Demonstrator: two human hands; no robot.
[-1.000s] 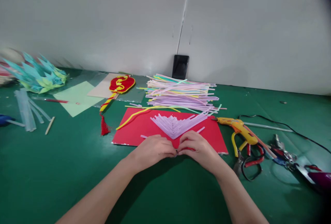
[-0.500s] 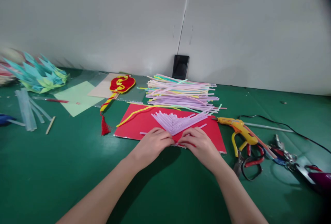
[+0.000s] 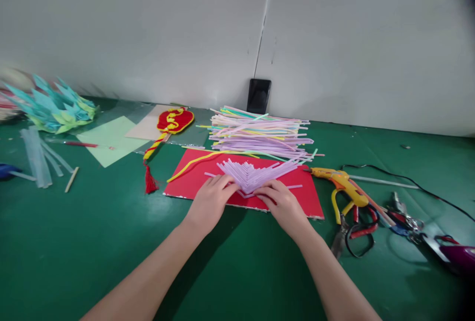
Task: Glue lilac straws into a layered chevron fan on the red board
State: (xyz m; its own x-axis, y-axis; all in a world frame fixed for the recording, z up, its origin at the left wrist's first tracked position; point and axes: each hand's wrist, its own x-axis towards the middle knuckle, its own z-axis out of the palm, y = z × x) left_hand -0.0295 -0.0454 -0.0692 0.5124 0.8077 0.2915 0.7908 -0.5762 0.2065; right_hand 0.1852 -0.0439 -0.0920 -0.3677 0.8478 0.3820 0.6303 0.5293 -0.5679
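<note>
Several bent lilac pipe cleaners (image 3: 248, 175) lie nested as a V on a red board (image 3: 308, 197). At the tip of the V, a further lilac pipe cleaner (image 3: 296, 186) is bent to the same angle. My left hand (image 3: 212, 197) pinches its left arm, my right hand (image 3: 281, 204) its right arm, near the bend. The fingertips hide parts of it. Farther back on the board rests a curved yellow pipe cleaner (image 3: 193, 162).
Behind the board is a pile of pastel pipe cleaners (image 3: 260, 133), with a phone (image 3: 259, 96) leaning on the wall. Rightward lie a yellow glue gun (image 3: 343, 182), pliers (image 3: 339, 237) and scissors (image 3: 361, 232). Leftward are a red fan (image 3: 174, 120), green paper (image 3: 111, 143) and glue sticks (image 3: 35, 158).
Both hands have moved away from me, up the board, and a little apart. The bent pipe cleaner has moved with them from the board's near edge up against the V's tip.
</note>
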